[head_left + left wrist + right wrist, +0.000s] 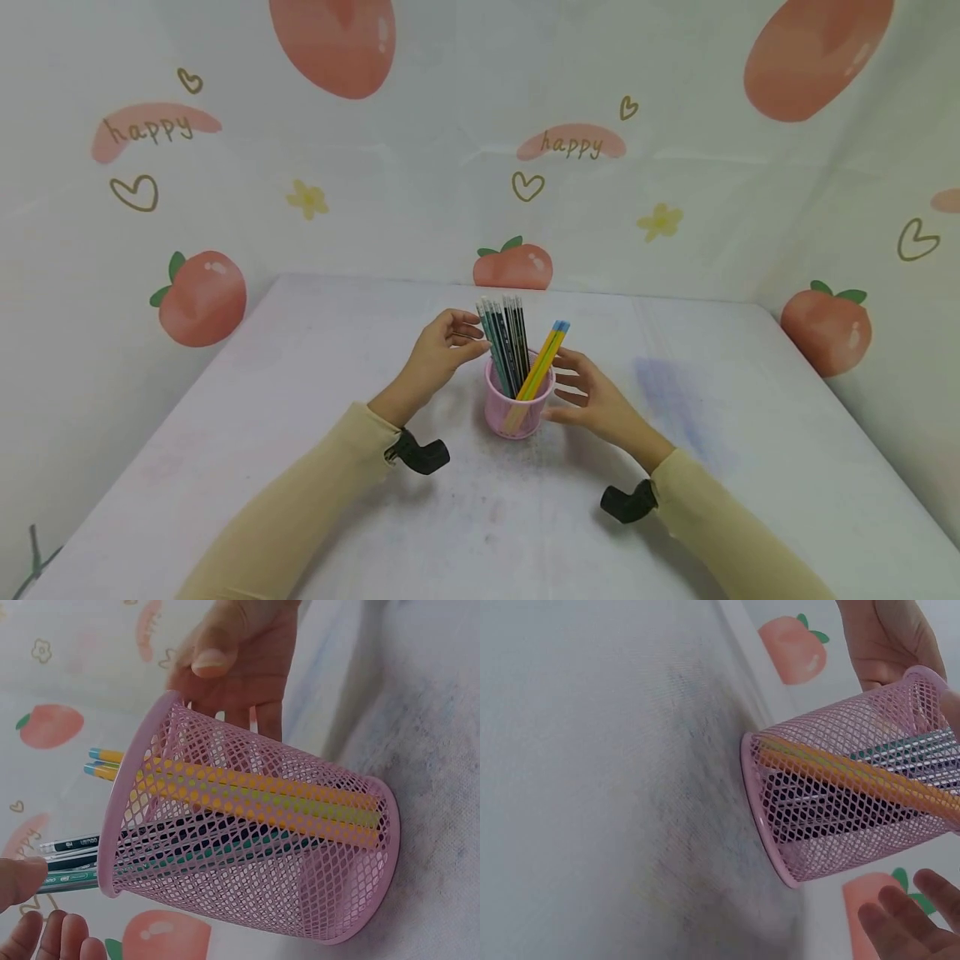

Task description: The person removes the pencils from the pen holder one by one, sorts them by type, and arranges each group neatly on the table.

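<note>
A pink mesh pencil cup stands upright on the table, holding several dark green and black pencils and a few yellow pencils with blue ends. The yellow ones lean to the right. To the cup's left, my left hand has its thumb and bent fingers beside the green pencils, gripping nothing; whether the thumb touches them I cannot tell. On the other side, my right hand spreads loosely curved fingers around the cup's right wall. In the right wrist view, its fingers show a gap from the mesh.
The white table has a faint bluish stain on the right. A white backdrop printed with peaches and hearts rises behind it. Black wrist mounts sit at both sleeves.
</note>
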Tool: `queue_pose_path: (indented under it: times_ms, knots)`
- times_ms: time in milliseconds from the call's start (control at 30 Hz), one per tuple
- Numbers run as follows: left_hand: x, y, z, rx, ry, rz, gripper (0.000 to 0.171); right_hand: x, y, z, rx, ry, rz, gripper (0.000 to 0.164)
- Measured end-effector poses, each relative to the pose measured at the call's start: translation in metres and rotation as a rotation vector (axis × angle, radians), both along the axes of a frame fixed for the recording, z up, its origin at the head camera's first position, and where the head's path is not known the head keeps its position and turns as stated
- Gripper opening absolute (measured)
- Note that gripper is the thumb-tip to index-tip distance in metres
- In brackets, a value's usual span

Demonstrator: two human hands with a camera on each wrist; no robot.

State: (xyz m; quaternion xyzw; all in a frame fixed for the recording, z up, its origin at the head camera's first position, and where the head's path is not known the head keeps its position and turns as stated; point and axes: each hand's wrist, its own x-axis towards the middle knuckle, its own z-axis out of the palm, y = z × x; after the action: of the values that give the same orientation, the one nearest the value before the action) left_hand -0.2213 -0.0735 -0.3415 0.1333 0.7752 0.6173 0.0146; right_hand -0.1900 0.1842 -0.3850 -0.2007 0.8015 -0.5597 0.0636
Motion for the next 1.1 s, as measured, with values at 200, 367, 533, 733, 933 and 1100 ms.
queue_pose_path:
  times_ms: [200, 367, 533, 733, 933, 1100]
  knots:
    - [-0.002, 0.000, -0.003, 0.008, 0.006, 0.012, 0.039, -0.004, -0.003, -0.005, 0.052, -0.038, -0.021, 0.086]
    - [-0.003, 0.000, -0.005, 0.018, -0.001, 0.019, 0.038, -0.005, -0.007, -0.006, 0.061, -0.094, -0.029, 0.087]
    - [-0.002, 0.001, -0.004, 0.033, -0.009, 0.023, 0.037, -0.005, -0.011, -0.007, 0.033, -0.114, -0.015, 0.086]
    - [-0.003, 0.001, -0.006, 0.045, -0.001, 0.018, 0.037, -0.007, -0.014, -0.010, 0.015, -0.131, -0.004, 0.087]
    - [-0.003, 0.003, -0.005, 0.064, 0.007, 0.015, 0.037, -0.010, -0.015, -0.013, 0.014, -0.147, -0.001, 0.087]
    - [-0.002, 0.004, -0.004, 0.071, 0.001, 0.020, 0.037, -0.011, -0.016, -0.015, 0.022, -0.146, 0.003, 0.087]
